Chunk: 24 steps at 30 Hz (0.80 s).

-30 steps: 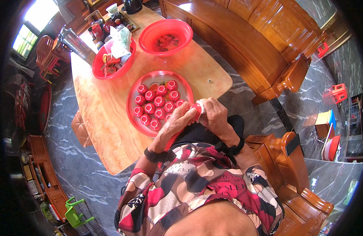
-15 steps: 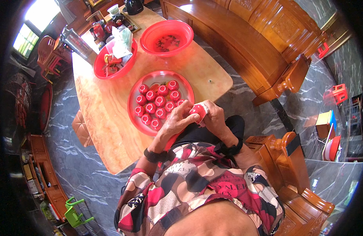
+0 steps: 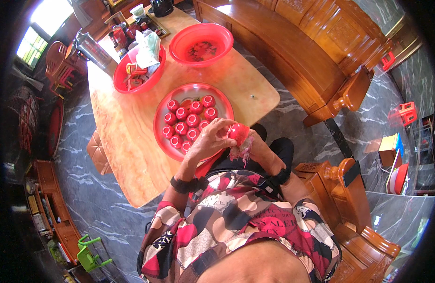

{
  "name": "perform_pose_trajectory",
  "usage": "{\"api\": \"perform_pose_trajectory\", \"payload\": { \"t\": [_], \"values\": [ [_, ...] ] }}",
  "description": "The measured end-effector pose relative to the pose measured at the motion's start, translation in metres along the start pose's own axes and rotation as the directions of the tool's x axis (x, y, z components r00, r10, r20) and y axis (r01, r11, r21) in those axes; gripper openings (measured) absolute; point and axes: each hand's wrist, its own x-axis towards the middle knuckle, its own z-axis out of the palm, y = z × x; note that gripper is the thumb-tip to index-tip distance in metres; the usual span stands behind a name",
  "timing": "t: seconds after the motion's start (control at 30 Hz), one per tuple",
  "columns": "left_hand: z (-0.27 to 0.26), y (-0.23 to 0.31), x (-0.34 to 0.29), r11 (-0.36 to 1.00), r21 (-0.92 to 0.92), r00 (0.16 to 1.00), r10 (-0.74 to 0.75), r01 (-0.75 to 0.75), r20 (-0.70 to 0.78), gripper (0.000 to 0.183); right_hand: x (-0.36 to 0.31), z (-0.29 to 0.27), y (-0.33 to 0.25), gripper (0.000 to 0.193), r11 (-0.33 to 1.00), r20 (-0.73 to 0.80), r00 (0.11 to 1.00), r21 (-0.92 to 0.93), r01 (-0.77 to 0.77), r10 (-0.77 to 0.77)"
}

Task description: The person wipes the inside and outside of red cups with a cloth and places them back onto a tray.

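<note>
A small red cup point(image 3: 238, 132) is held between my two hands, just off the near right side of a round red-rimmed tray point(image 3: 159, 141). My left hand point(image 3: 212, 140) pinches the cup with thumb and fingers from its left. On the other side, my right hand point(image 3: 257, 147) is closed around a pale and pink cloth point(image 3: 242, 152), which bunches against the cup and hangs below it. My right fingers are partly hidden. Several matching red cups point(image 3: 192, 120) sit bottom up in rows on the tray, their pale base rings showing; my left hand covers some of them.
On the marble-patterned table point(image 3: 128, 155) stand a wide red basin point(image 3: 217, 58) and a red bowl point(image 3: 119, 84) with packets and a pale bag. A metal canister point(image 3: 92, 51) and a tea set are farther back. A wooden bench point(image 3: 293, 52) lines the right.
The cup has turned in my hands, showing more of its rounded red side. The cloth has shifted lower and now dangles below the cup, with my right hand slightly lower.
</note>
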Motion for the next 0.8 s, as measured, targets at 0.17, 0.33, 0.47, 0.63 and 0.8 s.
{"api": "perform_pose_trajectory", "payload": {
  "t": [0.17,0.33,0.47,0.63,0.8],
  "values": [
    [0.007,-0.013,-0.004,0.930,-0.286,0.972,-0.231,0.229,0.028,0.049,0.010,-0.009,0.011,0.021,0.980,-0.131,0.971,-0.054,0.192,-0.198],
    [0.019,-0.026,-0.005,0.915,-0.380,0.987,-0.159,0.136,-0.030,0.037,0.012,-0.007,0.007,0.036,0.816,-0.257,0.929,-0.572,0.076,-0.266],
    [0.010,-0.014,-0.005,0.871,-0.428,0.968,-0.250,0.240,0.034,0.033,0.014,0.000,-0.006,0.038,0.425,-0.100,0.848,-0.892,0.156,-0.521],
    [0.007,-0.013,-0.006,0.800,-0.509,0.945,-0.313,0.318,0.099,0.035,0.019,0.013,-0.033,0.040,-0.038,0.258,0.753,-0.954,0.296,-0.605],
    [0.008,-0.007,0.000,0.706,-0.621,0.937,-0.310,0.340,0.160,0.036,0.022,0.008,-0.041,0.047,-0.151,0.425,0.709,-0.896,0.418,-0.562]
  ]
}}
